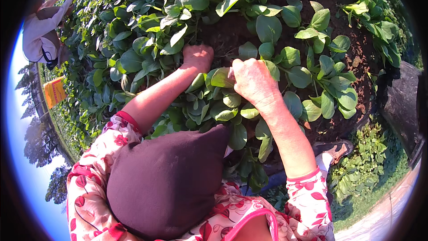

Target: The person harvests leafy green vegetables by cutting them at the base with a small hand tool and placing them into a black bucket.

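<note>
Low in the leafy bed, my left hand (199, 55) is curled close to the dark soil, beside the stems of a green plant (174, 38); its fingertips are hidden. To its right, my right hand (254, 75) is closed in a fist around a small object (231, 73), whose short end shows at the thumb side; what it is I cannot tell. Broad round leaves (222, 77) lie just left of that fist and below it. More leafy green plants (334, 87) grow in the soil to the right.
My bent knee in dark trousers (167, 180) fills the lower middle. At right are a shoe (337, 150), a dark grey slab-like surface (401, 97) and a pale path (378, 217). A person (43, 35) bends over the plants at upper left, near a yellow sign-like object (54, 92).
</note>
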`<action>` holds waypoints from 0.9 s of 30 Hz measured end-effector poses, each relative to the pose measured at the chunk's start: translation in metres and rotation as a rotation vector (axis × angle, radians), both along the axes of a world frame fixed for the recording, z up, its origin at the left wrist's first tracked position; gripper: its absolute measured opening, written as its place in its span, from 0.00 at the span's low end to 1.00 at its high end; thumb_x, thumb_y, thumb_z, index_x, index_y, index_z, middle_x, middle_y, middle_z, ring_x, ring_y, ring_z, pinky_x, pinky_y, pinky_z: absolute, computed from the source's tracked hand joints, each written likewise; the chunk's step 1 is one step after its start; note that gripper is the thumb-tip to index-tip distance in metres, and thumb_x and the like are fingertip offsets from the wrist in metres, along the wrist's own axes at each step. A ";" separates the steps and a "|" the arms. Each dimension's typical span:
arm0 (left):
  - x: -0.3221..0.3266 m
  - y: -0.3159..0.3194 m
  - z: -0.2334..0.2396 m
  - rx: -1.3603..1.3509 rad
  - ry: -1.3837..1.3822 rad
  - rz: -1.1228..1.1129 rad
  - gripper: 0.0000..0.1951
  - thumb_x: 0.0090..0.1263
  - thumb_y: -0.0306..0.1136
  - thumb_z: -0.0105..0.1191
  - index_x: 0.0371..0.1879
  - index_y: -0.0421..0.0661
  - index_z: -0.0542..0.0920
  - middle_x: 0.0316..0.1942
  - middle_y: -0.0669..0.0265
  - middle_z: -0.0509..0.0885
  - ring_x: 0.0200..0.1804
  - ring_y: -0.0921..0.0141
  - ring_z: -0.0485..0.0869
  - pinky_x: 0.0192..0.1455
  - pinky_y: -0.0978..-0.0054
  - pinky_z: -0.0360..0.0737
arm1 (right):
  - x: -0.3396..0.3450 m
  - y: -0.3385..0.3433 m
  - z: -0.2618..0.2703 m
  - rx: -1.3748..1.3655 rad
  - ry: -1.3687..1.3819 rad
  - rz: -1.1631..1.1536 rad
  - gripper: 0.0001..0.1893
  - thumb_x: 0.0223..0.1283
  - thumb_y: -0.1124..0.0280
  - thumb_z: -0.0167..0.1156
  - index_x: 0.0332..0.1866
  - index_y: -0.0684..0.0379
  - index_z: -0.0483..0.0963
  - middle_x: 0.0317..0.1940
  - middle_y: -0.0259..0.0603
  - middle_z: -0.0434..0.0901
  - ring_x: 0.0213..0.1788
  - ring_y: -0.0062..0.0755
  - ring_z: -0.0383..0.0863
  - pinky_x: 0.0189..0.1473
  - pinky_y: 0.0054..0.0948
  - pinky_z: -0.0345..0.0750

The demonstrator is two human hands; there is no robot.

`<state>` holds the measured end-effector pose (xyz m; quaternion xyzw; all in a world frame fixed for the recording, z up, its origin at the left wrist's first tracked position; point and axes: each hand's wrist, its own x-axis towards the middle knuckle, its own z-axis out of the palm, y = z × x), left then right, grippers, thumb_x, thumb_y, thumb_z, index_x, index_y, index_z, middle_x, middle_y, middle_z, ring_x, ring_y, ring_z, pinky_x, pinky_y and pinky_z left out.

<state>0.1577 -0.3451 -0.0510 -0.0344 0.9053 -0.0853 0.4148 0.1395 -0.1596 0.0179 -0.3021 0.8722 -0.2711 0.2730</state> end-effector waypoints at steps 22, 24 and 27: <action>0.011 -0.021 -0.001 0.123 0.383 -0.059 0.24 0.59 0.26 0.52 0.56 0.37 0.66 0.50 0.45 0.73 0.44 0.53 0.82 0.39 0.62 0.83 | 0.041 0.016 0.021 0.033 0.045 -0.272 0.12 0.49 0.70 0.62 0.41 0.54 0.77 0.25 0.41 0.82 0.28 0.43 0.84 0.33 0.39 0.80; 0.008 -0.018 -0.006 0.110 0.405 -0.070 0.23 0.60 0.26 0.50 0.55 0.35 0.66 0.45 0.46 0.76 0.39 0.53 0.84 0.34 0.62 0.84 | 0.046 0.016 0.027 0.087 0.112 -0.314 0.14 0.49 0.70 0.62 0.43 0.54 0.77 0.25 0.41 0.81 0.28 0.43 0.83 0.32 0.39 0.80; 0.013 -0.021 -0.010 0.152 0.328 0.121 0.22 0.60 0.26 0.51 0.54 0.35 0.66 0.44 0.46 0.76 0.35 0.52 0.84 0.31 0.61 0.84 | 0.040 0.014 0.016 0.113 0.068 -0.340 0.14 0.48 0.71 0.62 0.43 0.54 0.77 0.25 0.42 0.81 0.29 0.44 0.83 0.33 0.40 0.80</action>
